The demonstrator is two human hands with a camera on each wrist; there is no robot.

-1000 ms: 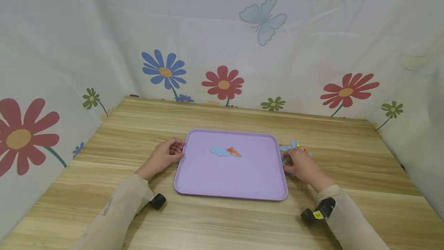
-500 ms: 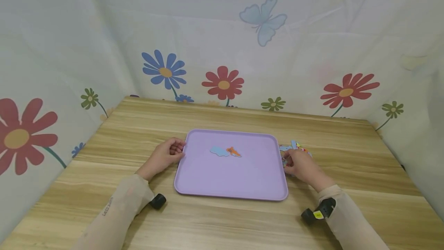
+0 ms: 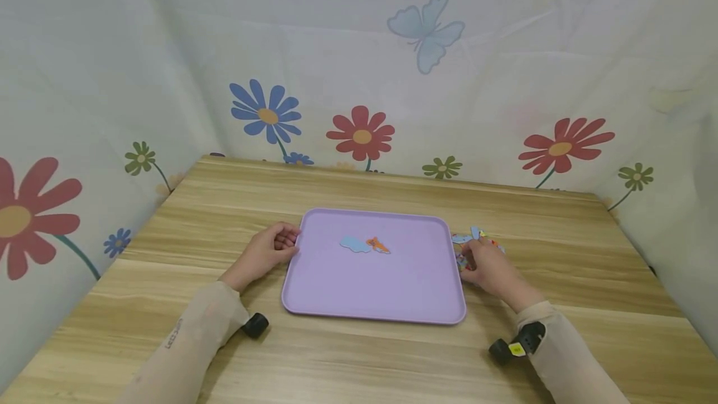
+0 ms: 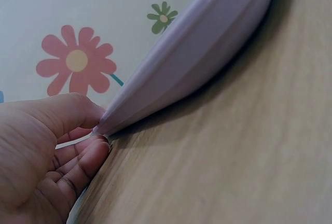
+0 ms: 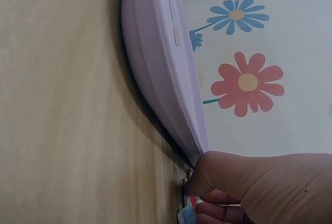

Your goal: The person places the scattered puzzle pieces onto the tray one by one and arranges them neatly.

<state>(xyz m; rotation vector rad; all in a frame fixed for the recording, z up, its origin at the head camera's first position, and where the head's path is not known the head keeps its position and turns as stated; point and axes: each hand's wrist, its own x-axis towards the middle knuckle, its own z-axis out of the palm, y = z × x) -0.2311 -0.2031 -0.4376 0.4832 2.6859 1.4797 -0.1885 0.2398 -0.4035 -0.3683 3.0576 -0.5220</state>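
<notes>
A shallow lilac tray (image 3: 373, 288) lies on the wooden table. On it rest a light blue puzzle piece (image 3: 355, 244) and an orange one (image 3: 378, 245), side by side. At the tray's left edge my left hand (image 3: 266, 249) pinches the rim, thumb above and curled fingers lower, as the left wrist view shows. My right hand (image 3: 489, 265) is by the tray's right edge, over a small pile of colourful puzzle pieces (image 3: 475, 233). Its thumb and curled fingers pinch at a piece (image 5: 187, 214) there; the hand hides much of the pile.
The wooden table (image 3: 359, 360) extends around the tray on every side. Behind it hangs a pale cloth (image 3: 314, 36) printed with flowers and a butterfly. Black wrist cameras (image 3: 255, 325) sit under both forearms.
The right hand has shifted very slightly at the pile, and more of the pieces shows by its fingertips. The left hand, the tray and the two pieces on it stay put.
</notes>
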